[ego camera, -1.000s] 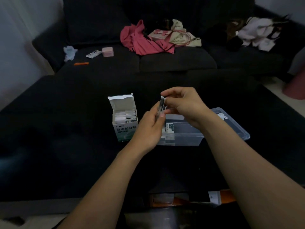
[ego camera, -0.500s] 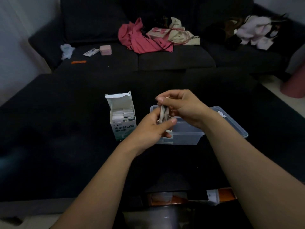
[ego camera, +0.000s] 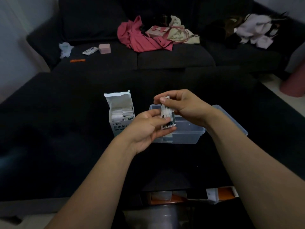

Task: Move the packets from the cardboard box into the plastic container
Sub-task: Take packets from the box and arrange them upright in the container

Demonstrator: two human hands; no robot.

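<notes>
Packets: a small stack of packets (ego camera: 167,117) is held upright between both hands, just above the near-left part of the plastic container (ego camera: 189,134).
Right hand: the right hand (ego camera: 184,106) grips the top of the stack, thumb on the side facing the camera and fingers curled round the far side; the uppermost packet edges stick out above the thumb.
Left hand: the left hand (ego camera: 146,129) holds the lower part of the stack, thumb pressed on its left face and fingers curved beneath its bottom edge.
Stack and grip: the stack stands on edge, slightly tilted, with its middle bare between the two grips; dark print shows on the exposed face.
Plastic container: clear, open at the top, resting on the dark surface (ego camera: 66,129) right of the cardboard box (ego camera: 121,113); at least one packet shows through its near wall, how many I cannot tell.
Lid: a clear lid (ego camera: 231,119) lies behind the right wrist, against the container's right side.
Cardboard box: upright, top flap raised, more white packets packed inside; Chinese print on its front, partly hidden by the left hand.
Background: dark sofa (ego camera: 165,57) with pink cloth (ego camera: 138,38) and a small pink box (ego camera: 104,48).
</notes>
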